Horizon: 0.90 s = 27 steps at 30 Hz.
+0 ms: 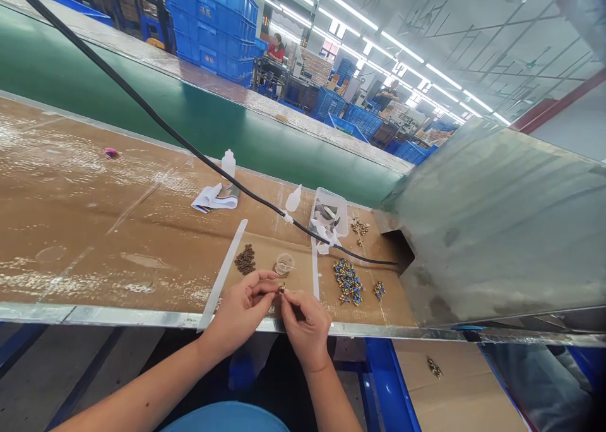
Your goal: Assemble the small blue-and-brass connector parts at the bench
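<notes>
My left hand and my right hand meet over the front edge of the cardboard-covered bench. Between their fingertips is a small brass-coloured metal part, pinched from both sides; its exact kind is too small to make out. Just beyond the fingers stands a small round clear cup with a thin stick across it. To its left lies a pile of small brown pieces. Right of my right hand spreads a heap of small blue and brass-coloured parts, with a smaller cluster beside it.
A black cable slants across the bench. Behind the cup are a clear plastic box and white squeeze bottles. A large metal housing bounds the right side. Beyond runs a green conveyor belt. Other people sit far off.
</notes>
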### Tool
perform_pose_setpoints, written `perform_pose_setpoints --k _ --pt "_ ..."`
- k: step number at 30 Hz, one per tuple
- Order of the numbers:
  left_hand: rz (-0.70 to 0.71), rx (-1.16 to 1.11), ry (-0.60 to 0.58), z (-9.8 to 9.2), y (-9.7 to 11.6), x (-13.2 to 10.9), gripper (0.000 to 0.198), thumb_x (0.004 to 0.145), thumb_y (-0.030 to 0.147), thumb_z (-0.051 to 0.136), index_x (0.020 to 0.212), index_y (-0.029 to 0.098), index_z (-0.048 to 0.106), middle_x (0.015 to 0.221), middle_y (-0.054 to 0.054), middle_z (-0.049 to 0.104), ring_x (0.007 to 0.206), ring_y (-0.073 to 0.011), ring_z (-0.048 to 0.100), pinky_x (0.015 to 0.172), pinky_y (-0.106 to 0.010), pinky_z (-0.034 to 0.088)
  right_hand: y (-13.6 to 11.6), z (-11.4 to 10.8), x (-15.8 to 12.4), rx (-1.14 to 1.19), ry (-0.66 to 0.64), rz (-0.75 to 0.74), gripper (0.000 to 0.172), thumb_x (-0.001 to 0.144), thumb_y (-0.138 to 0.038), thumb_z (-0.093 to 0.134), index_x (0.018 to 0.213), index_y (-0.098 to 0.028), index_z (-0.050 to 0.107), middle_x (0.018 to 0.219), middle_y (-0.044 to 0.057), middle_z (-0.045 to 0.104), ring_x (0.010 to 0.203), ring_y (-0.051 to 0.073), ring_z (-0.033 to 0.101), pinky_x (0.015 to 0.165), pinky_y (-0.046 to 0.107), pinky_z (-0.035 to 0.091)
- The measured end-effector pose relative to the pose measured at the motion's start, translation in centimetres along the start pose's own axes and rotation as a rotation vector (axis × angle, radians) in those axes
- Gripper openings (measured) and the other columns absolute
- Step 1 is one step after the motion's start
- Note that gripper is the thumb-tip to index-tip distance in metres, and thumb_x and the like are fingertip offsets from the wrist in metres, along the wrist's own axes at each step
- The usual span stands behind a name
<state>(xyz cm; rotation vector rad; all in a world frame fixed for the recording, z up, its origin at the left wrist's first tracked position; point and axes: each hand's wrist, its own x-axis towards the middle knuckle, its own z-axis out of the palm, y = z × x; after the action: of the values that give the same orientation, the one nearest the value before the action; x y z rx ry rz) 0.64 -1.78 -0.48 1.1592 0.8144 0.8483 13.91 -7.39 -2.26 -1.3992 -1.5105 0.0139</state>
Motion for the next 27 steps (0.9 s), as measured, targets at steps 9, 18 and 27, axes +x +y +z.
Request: perform_pose_setpoints --k 9,18,27 --pt "-0.047 0.058 0.02 0.0 0.5 0.1 0.026 0.08 0.024 0.06 0.105 0.019 0.057 0.091 -0.006 0.074 0.093 -0.0211 0.068 0.086 -0.035 0.052 -0.2 -0.1 0.2 0.012 0.012 0.025 0.014 0.08 -0.01 0.059 0.085 -0.021 0.067 0.078 0.002 0.072 0.07 0.012 0.069 0.067 0.022 0.056" --pt "-0.086 0.059 -0.017 -0.3 -0.6 0.3 0.023 0.084 0.023 0.056 0.107 0.02 0.055 0.097 -0.007 0.073 0.098 -0.0213 0.067 0.088 -0.033 0.052 -0.1 -0.2 0.1 0.014 -0.018 0.069 0.021 0.078 -0.004 0.061 0.09 -0.021 0.067 0.081 0.003 0.073 0.074 0.014 0.069 0.069 0.023 0.057" --pt "-0.12 -0.008 -0.033 -0.8 -0.9 0.3 0.026 0.088 0.024 0.051 0.114 0.022 0.05 0.103 -0.008 0.071 0.104 -0.0206 0.065 0.092 -0.032 0.051 -0.4 -0.1 -0.1 0.009 -0.037 0.104 0.026 0.076 -0.001 0.063 0.092 -0.021 0.067 0.083 0.003 0.073 0.077 0.014 0.069 0.072 0.024 0.057"
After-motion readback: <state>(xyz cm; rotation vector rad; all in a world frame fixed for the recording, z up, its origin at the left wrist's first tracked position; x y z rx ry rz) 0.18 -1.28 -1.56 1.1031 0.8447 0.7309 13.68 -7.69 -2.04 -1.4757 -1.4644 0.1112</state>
